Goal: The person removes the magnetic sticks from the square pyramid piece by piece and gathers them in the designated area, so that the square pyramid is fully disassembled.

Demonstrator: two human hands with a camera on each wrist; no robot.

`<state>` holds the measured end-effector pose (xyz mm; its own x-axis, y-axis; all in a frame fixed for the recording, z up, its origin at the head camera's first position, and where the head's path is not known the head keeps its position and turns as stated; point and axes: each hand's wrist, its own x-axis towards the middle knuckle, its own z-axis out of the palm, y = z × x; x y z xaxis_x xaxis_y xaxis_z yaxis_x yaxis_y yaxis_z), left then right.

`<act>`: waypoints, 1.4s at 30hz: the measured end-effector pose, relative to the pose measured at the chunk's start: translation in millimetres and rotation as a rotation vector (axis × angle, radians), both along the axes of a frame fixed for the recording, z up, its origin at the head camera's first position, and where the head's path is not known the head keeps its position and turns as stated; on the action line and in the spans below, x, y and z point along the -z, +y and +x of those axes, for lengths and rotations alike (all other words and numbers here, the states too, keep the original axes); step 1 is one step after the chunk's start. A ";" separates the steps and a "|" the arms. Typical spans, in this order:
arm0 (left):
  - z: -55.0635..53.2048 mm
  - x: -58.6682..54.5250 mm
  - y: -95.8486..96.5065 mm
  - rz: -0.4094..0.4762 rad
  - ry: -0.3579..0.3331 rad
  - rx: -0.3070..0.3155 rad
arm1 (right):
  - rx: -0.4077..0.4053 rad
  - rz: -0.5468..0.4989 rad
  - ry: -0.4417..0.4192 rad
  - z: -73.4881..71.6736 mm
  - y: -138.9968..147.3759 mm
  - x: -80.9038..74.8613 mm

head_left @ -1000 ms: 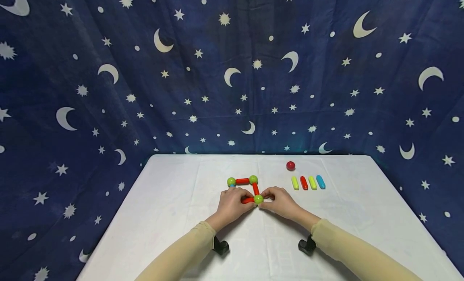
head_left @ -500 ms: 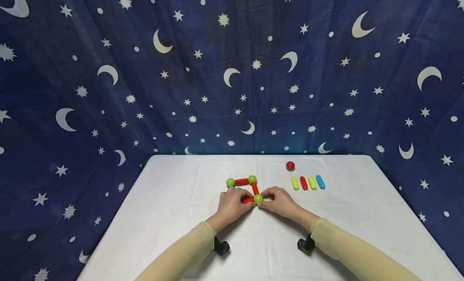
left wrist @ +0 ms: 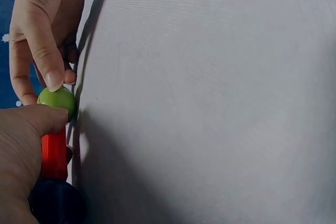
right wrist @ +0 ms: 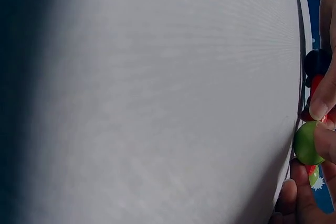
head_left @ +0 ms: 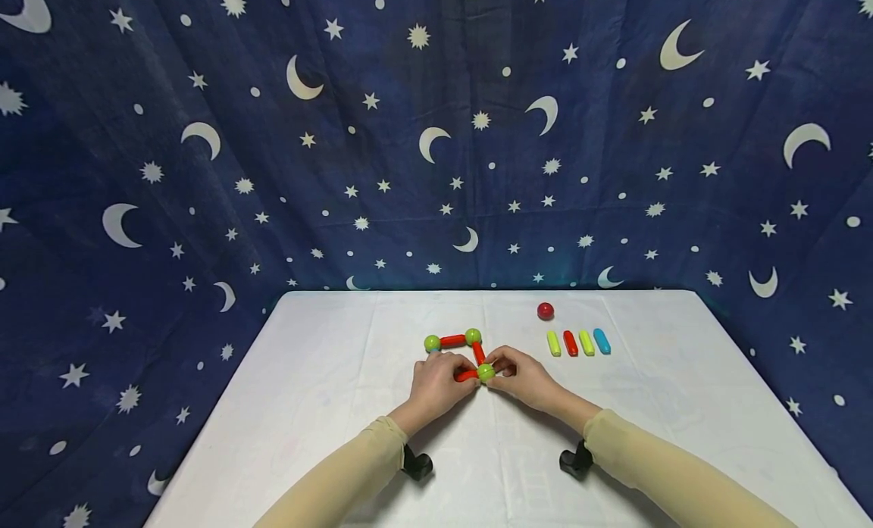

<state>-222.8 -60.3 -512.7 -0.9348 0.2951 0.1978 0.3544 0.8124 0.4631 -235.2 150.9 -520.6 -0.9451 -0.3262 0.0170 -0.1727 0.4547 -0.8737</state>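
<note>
Green and shiny, the near ball point(head_left: 486, 373) makes one corner of a small frame, about the middle of the white table point(head_left: 682, 361). The right hand point(head_left: 524, 376) pinches this ball between thumb and finger. The left hand point(head_left: 436, 379) has its thumb and fingers clamped on the near red rod point(head_left: 466, 376), whose end meets the ball. From this corner a second red rod point(head_left: 479, 352) goes back to the rear green ball point(head_left: 474, 336), and a third red rod point(head_left: 453, 341) leads to the left green ball point(head_left: 433, 343). Some blue shows below that one; the left hand hides the rest. In the left wrist view, a dark ball point(left wrist: 56, 203) appears at the near rod's other end.

Compared with one second ago, both grips are the same, but the frame's far side has turned slightly, its left end coming nearer to the person. I judge that the joint is being adjusted, with no part added. Rightward, four loose rods point(head_left: 571, 344) and a red ball point(head_left: 546, 310) have stayed in place.
</note>
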 end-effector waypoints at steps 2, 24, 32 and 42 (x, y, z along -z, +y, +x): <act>-0.4 0.3 0.0 0.000 -0.006 -0.001 | 0.007 0.011 -0.004 -0.1 -0.7 -0.2; 0.1 -1.8 1.3 -0.014 0.018 0.001 | 0.027 0.047 -0.038 -0.9 -1.8 -5.8; 6.4 -3.0 -5.4 -0.076 0.000 0.050 | -0.038 0.073 -0.038 -3.8 4.5 -9.4; 22.6 -1.0 -22.7 -0.162 0.086 0.096 | -0.111 0.166 -0.012 -6.6 10.6 -16.6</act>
<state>-200.3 -83.0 -511.7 -0.8824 0.4168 0.2182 0.4667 0.8342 0.2939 -241.8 161.5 -504.0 -0.9031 -0.4257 -0.0568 -0.2198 0.5717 -0.7905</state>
